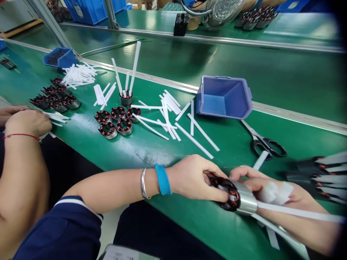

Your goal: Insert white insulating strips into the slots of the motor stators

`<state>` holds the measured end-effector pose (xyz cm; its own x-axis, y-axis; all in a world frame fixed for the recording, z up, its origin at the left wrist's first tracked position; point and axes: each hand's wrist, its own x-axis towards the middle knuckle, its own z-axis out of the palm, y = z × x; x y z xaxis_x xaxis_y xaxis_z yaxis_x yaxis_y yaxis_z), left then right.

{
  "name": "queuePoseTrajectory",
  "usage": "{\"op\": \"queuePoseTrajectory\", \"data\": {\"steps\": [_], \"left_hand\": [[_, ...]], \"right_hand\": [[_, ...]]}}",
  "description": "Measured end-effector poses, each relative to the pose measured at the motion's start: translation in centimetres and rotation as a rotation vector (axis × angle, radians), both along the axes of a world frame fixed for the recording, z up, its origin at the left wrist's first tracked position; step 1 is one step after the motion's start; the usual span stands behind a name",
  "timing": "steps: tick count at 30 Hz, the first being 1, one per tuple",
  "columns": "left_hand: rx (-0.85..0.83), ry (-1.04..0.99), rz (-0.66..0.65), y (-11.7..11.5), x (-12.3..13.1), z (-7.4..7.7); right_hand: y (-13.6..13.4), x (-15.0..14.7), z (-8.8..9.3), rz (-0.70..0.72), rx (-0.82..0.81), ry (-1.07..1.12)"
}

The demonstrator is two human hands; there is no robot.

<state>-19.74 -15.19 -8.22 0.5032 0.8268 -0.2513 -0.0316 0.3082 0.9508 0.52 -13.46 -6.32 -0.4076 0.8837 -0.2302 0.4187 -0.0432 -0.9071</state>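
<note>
My left hand is closed round the near end of a round motor stator with copper windings and a silver shell. My right hand, with white tape on its fingers, grips the same stator from the far side. Long white paper strips stick out of the stator toward the right. Both hands hover just above the green mat at the front edge.
Several finished stators and loose white strips lie mid-mat. A blue bin and scissors sit behind my hands. Stators with strips lie at the right. A co-worker's hand works at the left near more stators.
</note>
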Motion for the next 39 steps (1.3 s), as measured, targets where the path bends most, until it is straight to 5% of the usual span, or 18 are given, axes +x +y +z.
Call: {"op": "queuePoseTrajectory", "data": {"steps": [7,15,19,30,39], "left_hand": [[0.055,0.064,0.031,-0.1,0.3,-0.3],[0.216,0.152,0.104,-0.3,-0.1,0.1],[0.107,0.111,0.105,-0.1,-0.3,0.6],[-0.345,0.008,-0.233,1.8,-1.5,2.8],[-0.256,-0.059,-0.219,1.8,-1.6,1.8]], "right_hand": [[-1.1,-0.1,-1.5,-0.075,0.155,-0.01],[-1.8,0.2,-2.3,-0.127,0.127,-0.045],[-1.5,0.1,-1.7,-0.076,0.078,-0.062],[-1.1,-0.5,-1.0,-0.055,0.094,0.196],[-1.7,-0.7,0.0,-0.115,-0.04,0.164]]}}
